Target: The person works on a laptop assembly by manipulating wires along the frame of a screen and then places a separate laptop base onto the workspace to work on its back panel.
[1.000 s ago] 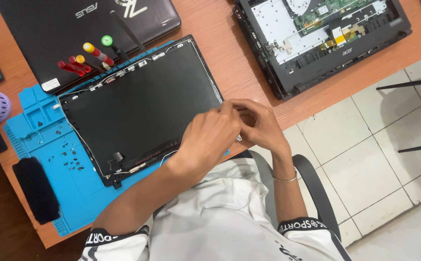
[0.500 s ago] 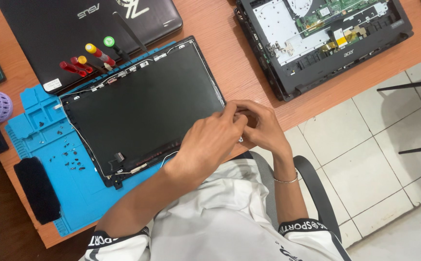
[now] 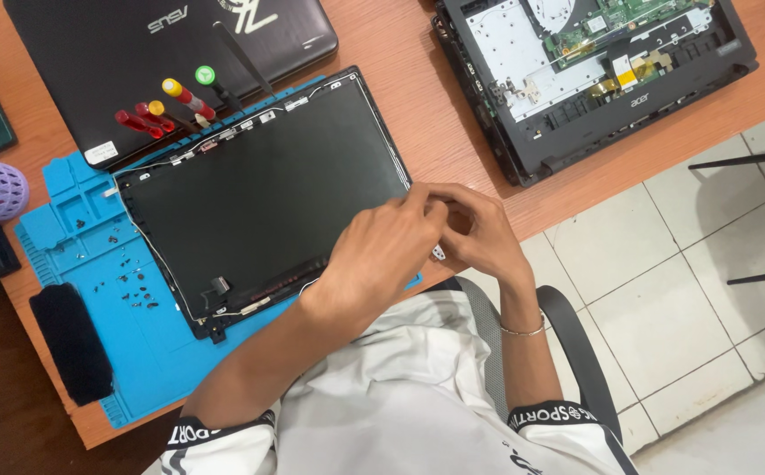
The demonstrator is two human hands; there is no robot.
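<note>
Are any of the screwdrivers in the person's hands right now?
No: the red, yellow and green handled screwdrivers lie on the closed black laptop, away from both hands.

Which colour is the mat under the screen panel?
The mat is bright blue, best seen in the head view.

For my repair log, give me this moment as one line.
left hand: at screen panel corner | right hand: touching left, contents hidden | panel: on blue mat | screwdrivers: idle on closed laptop
</note>
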